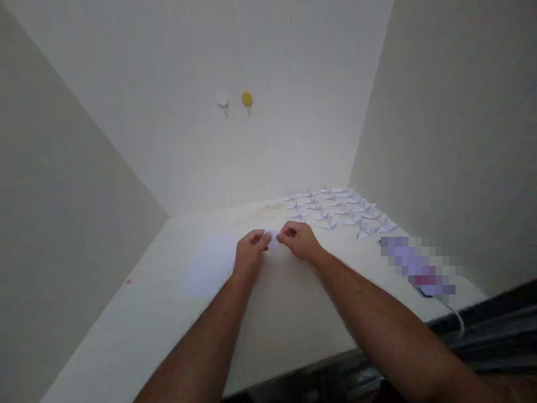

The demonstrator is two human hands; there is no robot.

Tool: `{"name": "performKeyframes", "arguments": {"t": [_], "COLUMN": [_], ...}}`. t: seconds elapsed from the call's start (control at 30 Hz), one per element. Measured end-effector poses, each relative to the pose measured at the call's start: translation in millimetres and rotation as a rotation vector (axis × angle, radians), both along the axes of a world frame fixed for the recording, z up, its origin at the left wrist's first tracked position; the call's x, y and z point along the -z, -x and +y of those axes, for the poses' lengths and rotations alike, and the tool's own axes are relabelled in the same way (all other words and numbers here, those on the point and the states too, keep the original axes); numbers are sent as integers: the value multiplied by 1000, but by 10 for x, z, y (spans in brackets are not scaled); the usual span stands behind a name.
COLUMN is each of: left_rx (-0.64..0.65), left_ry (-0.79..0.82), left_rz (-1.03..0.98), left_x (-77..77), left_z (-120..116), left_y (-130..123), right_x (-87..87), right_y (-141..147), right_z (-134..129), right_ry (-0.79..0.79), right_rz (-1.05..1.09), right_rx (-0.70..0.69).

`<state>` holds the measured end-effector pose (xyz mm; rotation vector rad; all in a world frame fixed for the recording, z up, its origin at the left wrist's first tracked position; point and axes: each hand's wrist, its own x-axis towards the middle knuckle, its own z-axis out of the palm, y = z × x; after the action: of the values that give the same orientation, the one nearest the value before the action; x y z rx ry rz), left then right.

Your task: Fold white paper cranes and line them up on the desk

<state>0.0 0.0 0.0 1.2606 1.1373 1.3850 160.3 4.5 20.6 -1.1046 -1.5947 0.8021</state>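
Between my two hands is a small piece of white paper [274, 239], pinched from both sides just above the table. My left hand [251, 252] has its thumb and forefinger closed on the paper's left side. On the right side, the thumb and curled fingers of my right hand [300, 239] grip it too. The paper's exact folds are too blurred to make out. Beyond my right hand, several folded white paper cranes [329, 224] stand in rows at the table's back right.
A pale sheet-like patch [210, 263] lies left of my left hand. At the right, a pixelated phone-like device [413, 266] with a white cable [459, 322] lies near the table [293, 336] edge. White and yellow hooks [247, 99] are on the back wall; walls enclose both sides.
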Motion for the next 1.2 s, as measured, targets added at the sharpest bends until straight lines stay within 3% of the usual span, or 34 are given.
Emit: {"name": "performKeyframes", "arguments": {"t": [0.27,0.57,0.87,1.07,1.2], "left_rx": [-45,5,-67,-115,-97], "left_ry": [25,76,53,15,22], "left_rz": [-203,-242,-194,-38,-81], "left_x": [-64,-132,-131,-106,-82], "left_z": [-49,-70,-83,-66,-48], "left_y": [-93,-94,-112,-96,-85], "right_x": [-22,-22,-28,0,6], "right_y": [4,-20,-19,-19,-27], "right_z": [-44,-21,-44,-25,-13], "right_ry": [75,134,149,178,173], "right_rz": [71,83,59,64,94], "right_rx": [-33,-57,-77,-122,-124]}}
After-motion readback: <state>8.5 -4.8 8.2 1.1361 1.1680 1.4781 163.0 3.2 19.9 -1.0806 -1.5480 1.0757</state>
